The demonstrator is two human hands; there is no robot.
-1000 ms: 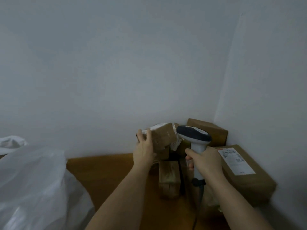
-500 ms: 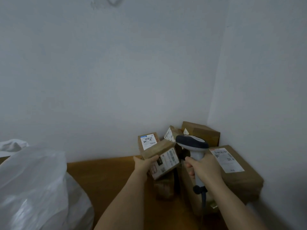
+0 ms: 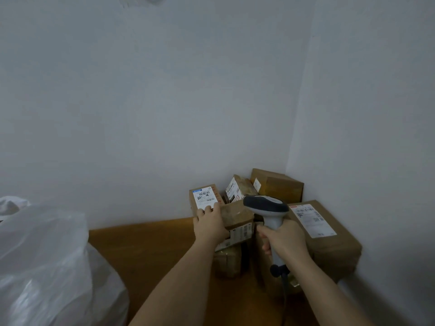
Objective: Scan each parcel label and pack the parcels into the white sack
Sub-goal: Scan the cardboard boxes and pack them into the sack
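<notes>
My left hand (image 3: 209,223) grips the left end of a small brown parcel (image 3: 236,215), its back toward me; the parcel's label (image 3: 241,234) faces down and toward me. My right hand (image 3: 282,242) holds the handle of a grey-and-white barcode scanner (image 3: 266,204), whose head hovers just right of that parcel. The scanner cable (image 3: 284,281) hangs below my wrist. The white sack (image 3: 42,267) bulges at the lower left, well apart from both hands.
Several more brown parcels fill the wall corner: one with a blue-topped label (image 3: 204,198), a tilted one (image 3: 237,189), a corner box (image 3: 277,184), a large labelled one (image 3: 324,234), a low one (image 3: 228,260). All sit on a wooden table (image 3: 150,250).
My left hand turned the small parcel so its label faces me, then shifted over the parcel's left end. The scanner stayed beside it in my right hand.
</notes>
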